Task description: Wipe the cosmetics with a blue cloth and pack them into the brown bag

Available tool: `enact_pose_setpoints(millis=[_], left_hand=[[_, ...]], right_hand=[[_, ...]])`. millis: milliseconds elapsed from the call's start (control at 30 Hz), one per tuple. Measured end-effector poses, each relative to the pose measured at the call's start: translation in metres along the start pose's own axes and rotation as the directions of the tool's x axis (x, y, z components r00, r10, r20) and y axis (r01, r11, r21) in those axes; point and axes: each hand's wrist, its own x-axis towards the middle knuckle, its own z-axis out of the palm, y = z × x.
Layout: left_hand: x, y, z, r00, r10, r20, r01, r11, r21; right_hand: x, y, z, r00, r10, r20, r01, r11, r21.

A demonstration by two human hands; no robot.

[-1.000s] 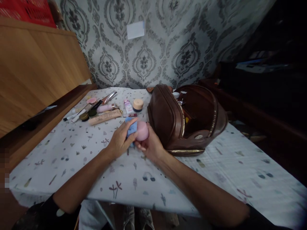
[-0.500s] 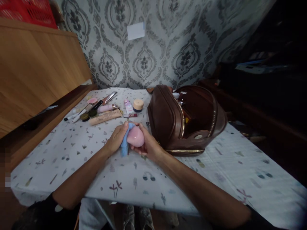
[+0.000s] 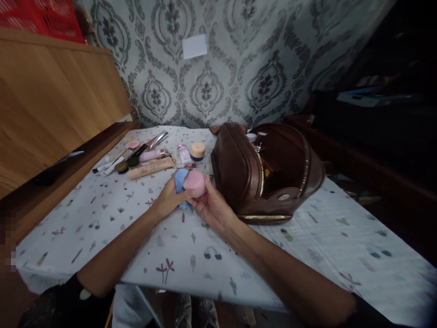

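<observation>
Above the middle of the table, my right hand (image 3: 215,207) is closed around a round, glossy pink container (image 3: 195,183). A crumpled light blue cloth (image 3: 180,180) is bunched in my left hand (image 3: 168,197) and pressed against the container's left side. My left thumb lies across the lower edge of the pink container. Just beyond my hands lie a dark red lip gloss tube (image 3: 186,166), a small pink and white tube (image 3: 183,152) and a jar with a beige lid (image 3: 197,151). The underside of the container is hidden by my fingers.
An unzipped brown leather bag (image 3: 239,177) stands right of my hands, with small items inside. To the left lie several cosmetics, including a beige tube (image 3: 150,168) and dark round pots (image 3: 121,168). A wooden cabinet (image 3: 61,86) borders the table's left side; a patterned wall stands behind.
The pink container has turned between my hands and moved slightly up. My left thumb has come across its front, and the blue cloth has shifted upward along its left side.
</observation>
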Motion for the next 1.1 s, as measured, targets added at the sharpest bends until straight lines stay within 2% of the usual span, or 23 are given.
enact_pose_setpoints(millis=[200,300,433,500,567,667,733,833,900,1000,1100], left_hand=[[-0.001,0.009,-0.002,1.0,0.012,0.026,-0.015,0.995,0.096],[0.0,0.014,-0.011,0.999,0.044,0.019,-0.047,0.986,0.162],[0.001,0.016,-0.023,0.994,0.045,0.097,-0.065,0.976,0.208],[0.002,0.014,-0.026,0.989,0.046,0.138,-0.072,0.98,0.184],[0.001,0.013,-0.028,0.988,0.056,0.142,-0.076,0.987,0.142],[0.0,0.011,-0.027,0.996,0.05,0.078,-0.06,0.99,0.124],[-0.001,0.011,-0.025,0.999,0.046,-0.026,-0.041,0.985,0.168],[-0.001,0.012,-0.023,0.98,0.085,-0.183,-0.039,0.969,0.242],[0.0,0.012,-0.022,0.967,0.111,-0.228,-0.048,0.962,0.267],[0.002,0.011,-0.021,0.954,0.125,-0.274,-0.038,0.953,0.302],[0.002,0.008,-0.018,0.948,0.094,-0.304,0.003,0.953,0.304]], right_hand=[[0.001,0.003,-0.003,0.999,0.017,-0.05,-0.02,0.997,-0.075],[0.0,0.005,-0.008,0.996,-0.084,0.0,0.083,0.984,-0.161],[-0.002,0.007,-0.015,0.959,-0.276,0.061,0.28,0.898,-0.338],[-0.003,0.006,-0.017,0.948,-0.304,0.09,0.314,0.862,-0.397],[-0.002,0.004,-0.017,0.954,-0.279,0.113,0.301,0.863,-0.406],[-0.001,0.002,-0.017,0.964,-0.222,0.143,0.262,0.877,-0.404],[-0.001,0.003,-0.017,0.964,-0.202,0.171,0.259,0.856,-0.448],[-0.003,0.006,-0.016,0.958,-0.147,0.246,0.262,0.799,-0.541],[-0.004,0.007,-0.015,0.952,-0.1,0.288,0.254,0.784,-0.566],[-0.006,0.008,-0.013,0.954,-0.066,0.292,0.231,0.783,-0.577],[-0.008,0.007,-0.011,0.948,-0.129,0.292,0.285,0.754,-0.592]])
